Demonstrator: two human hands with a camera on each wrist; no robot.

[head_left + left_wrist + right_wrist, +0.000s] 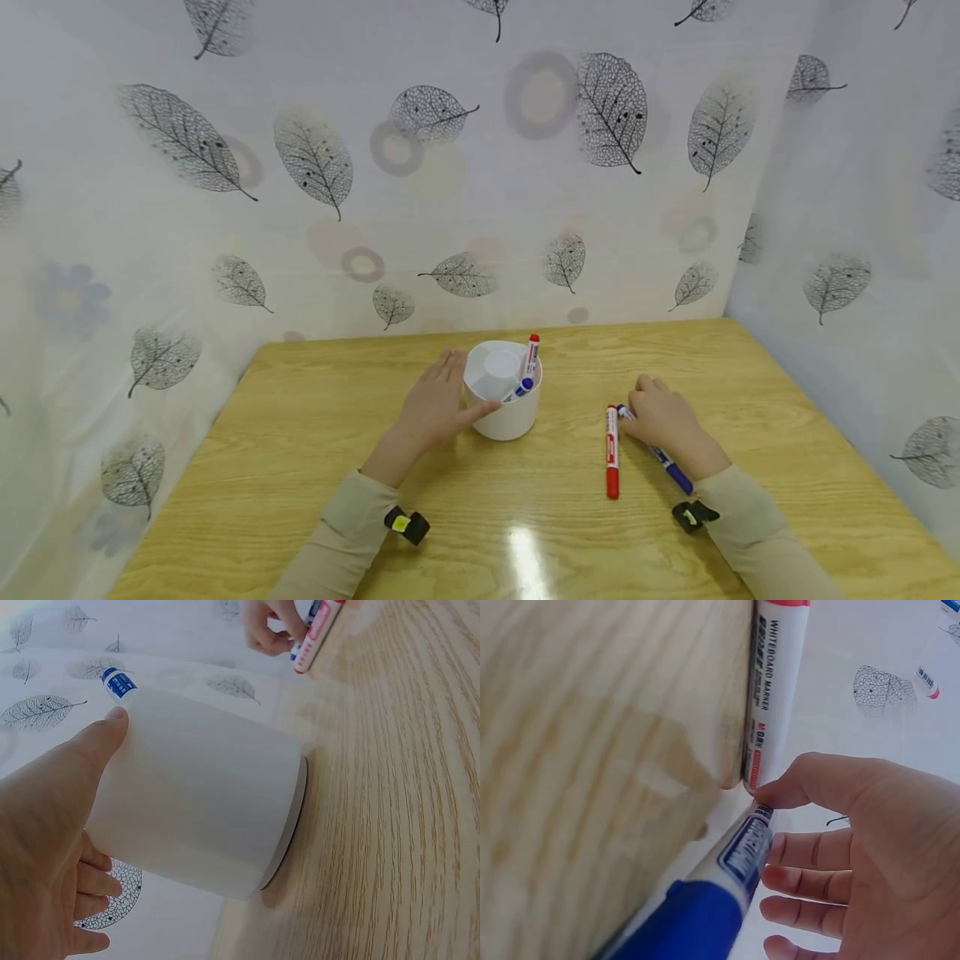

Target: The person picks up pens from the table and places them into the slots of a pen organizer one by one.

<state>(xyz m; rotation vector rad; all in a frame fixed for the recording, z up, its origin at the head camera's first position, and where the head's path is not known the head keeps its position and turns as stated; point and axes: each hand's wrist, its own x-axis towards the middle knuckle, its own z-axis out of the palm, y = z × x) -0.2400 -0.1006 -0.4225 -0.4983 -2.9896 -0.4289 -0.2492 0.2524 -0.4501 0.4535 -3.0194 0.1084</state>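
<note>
A white round pot [501,417] stands upright on the table, with a red-capped marker [532,354] and a blue-capped marker [522,387] leaning inside it. My left hand [435,404] rests against the pot's left side, its fingers straight and its thumb at the front near the rim. On the right, my right hand [667,421] pinches a blue whiteboard marker [739,859] between thumb and fingers near one end; the thick blue cap [682,926] points back toward the wrist. Beside it on the table lies a red whiteboard marker [612,454], close to my right thumb.
The light wooden table [480,517] ends at a back wall covered by a leaf-patterned cloth [465,192], which also runs along both sides. Each wrist wears a small black camera [407,526] by its sleeve.
</note>
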